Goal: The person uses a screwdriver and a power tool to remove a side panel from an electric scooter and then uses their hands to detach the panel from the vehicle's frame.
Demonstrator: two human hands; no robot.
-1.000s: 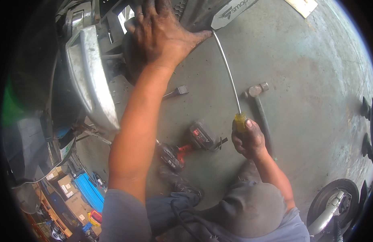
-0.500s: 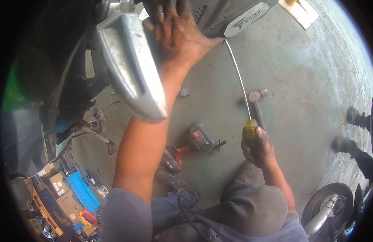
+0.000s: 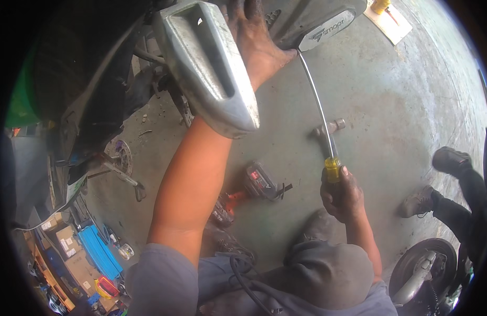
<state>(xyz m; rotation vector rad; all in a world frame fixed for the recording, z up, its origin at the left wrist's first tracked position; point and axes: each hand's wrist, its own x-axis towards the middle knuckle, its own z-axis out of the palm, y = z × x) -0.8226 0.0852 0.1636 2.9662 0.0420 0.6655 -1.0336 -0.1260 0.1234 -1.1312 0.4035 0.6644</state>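
My right hand is wrapped round the yellow handle of a long screwdriver. The shaft points up and slightly left, its tip at the lower edge of a dark grey motorbike cover with a pale label plate. Against that cover lies my left hand, fingers stretched upward and thumb reaching out beside the screwdriver tip. A silver metal part of the bike, with a long hollow, hangs in front of my left forearm and hides part of the hand.
A hammer lies on the floor behind the screwdriver. A red and black cordless power tool rests near my feet. Boxes and a blue tray are at lower left. Another person's shoes and a wheel are at right.
My view has shifted slightly, so the silver part appears farther right and higher. The other person's feet have moved. The screwdriver tip stays at the cover's edge.
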